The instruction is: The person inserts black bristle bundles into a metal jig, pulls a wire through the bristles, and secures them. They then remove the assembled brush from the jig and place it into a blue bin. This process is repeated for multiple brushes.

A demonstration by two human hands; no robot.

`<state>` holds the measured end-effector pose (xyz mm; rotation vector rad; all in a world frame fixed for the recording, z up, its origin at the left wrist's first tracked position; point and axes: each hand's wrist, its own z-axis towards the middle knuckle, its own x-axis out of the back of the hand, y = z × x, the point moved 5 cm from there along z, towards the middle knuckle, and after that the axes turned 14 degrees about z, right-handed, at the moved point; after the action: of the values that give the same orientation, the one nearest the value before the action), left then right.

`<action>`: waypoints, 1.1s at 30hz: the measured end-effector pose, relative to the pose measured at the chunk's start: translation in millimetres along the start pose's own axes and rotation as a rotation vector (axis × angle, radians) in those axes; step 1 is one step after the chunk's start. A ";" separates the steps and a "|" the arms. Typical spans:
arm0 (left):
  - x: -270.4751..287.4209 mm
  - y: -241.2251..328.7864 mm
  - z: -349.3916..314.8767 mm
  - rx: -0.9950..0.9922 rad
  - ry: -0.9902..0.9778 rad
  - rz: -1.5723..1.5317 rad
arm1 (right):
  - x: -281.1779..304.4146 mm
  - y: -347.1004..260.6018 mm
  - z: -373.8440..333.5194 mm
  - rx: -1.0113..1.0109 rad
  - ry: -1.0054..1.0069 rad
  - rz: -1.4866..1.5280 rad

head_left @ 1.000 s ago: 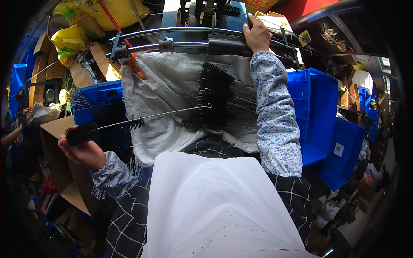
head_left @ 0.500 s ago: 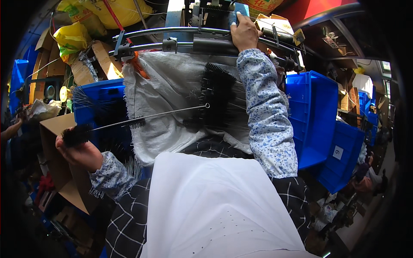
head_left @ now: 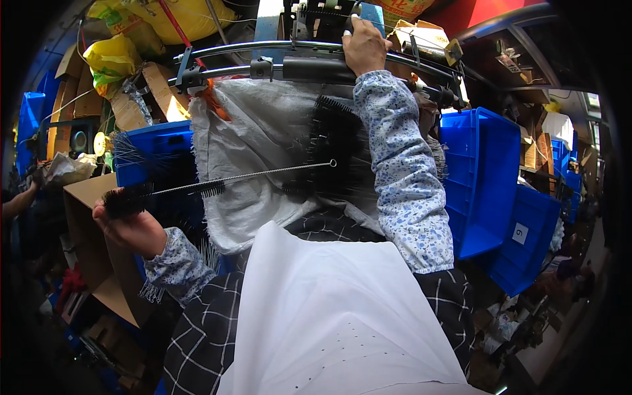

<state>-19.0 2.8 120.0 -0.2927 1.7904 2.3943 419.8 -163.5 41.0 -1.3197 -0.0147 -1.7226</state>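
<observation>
The brush (head_left: 197, 187) is a long twisted-wire rod with black bristles at its left end and a second short black tuft partway along. It lies nearly level, rising slightly to the right, and ends in a small wire loop over the white sack. Its bristled left end sits in the left hand (head_left: 131, 227), held out at the left. The bar (head_left: 303, 66) is a black tube running left to right at the far side, gripped from above by the right hand (head_left: 365, 46).

Left hand (head_left: 131, 230) fisted (low, outstretched); right hand (head_left: 364, 46) gripping overhead.
</observation>
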 end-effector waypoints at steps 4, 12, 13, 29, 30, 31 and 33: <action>7.0 2.5 3.1 -0.045 -0.010 0.022 | 12.5 29.4 0.0 -0.007 -0.015 0.007; 6.8 -23.5 3.0 -0.078 0.027 0.167 | 55.0 113.1 30.1 -0.163 -0.114 -0.016; -10.2 -25.8 2.4 0.111 -0.041 -0.069 | 61.0 113.3 32.5 -0.174 -0.063 -0.177; -161.1 -48.8 -133.1 0.425 -0.713 -0.110 | 113.8 -60.4 -97.1 0.194 -0.846 0.475; -162.4 -47.4 -142.3 0.406 -0.728 -0.057 | 102.6 -80.4 -106.9 0.149 -0.772 0.530; -161.3 -46.8 -148.3 0.381 -0.741 0.000 | 93.5 -93.4 -114.2 0.107 -0.696 0.589; -150.7 -50.0 -143.7 0.384 -0.782 -0.053 | 79.2 -100.8 -121.7 0.116 -0.734 0.633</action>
<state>149.1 -119.8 69.6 0.5512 1.7246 1.6908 263.0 -220.2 99.7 -1.5848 -0.1032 -0.6534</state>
